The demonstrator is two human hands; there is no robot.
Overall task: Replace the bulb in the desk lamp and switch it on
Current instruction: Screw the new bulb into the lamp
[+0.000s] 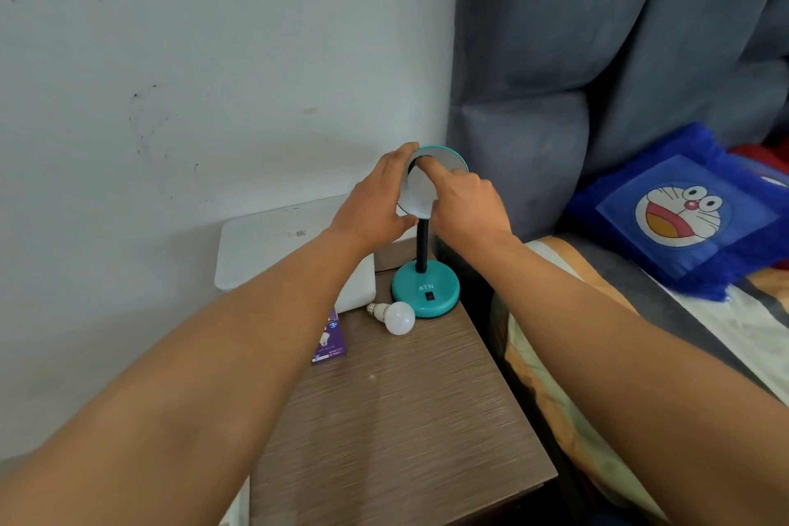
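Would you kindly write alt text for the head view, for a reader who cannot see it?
Both hands work at a teal desk lamp on a wooden bedside table: the left hand steadies the shade, the right hand reaches inside. A loose white bulb lies by the base, beside a purple packet.

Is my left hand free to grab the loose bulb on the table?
Probably not yet: the left hand is gripping the lamp shade. The white bulb lies uncovered beside the lamp base.

"ATN" on teal lamp base [425, 290]
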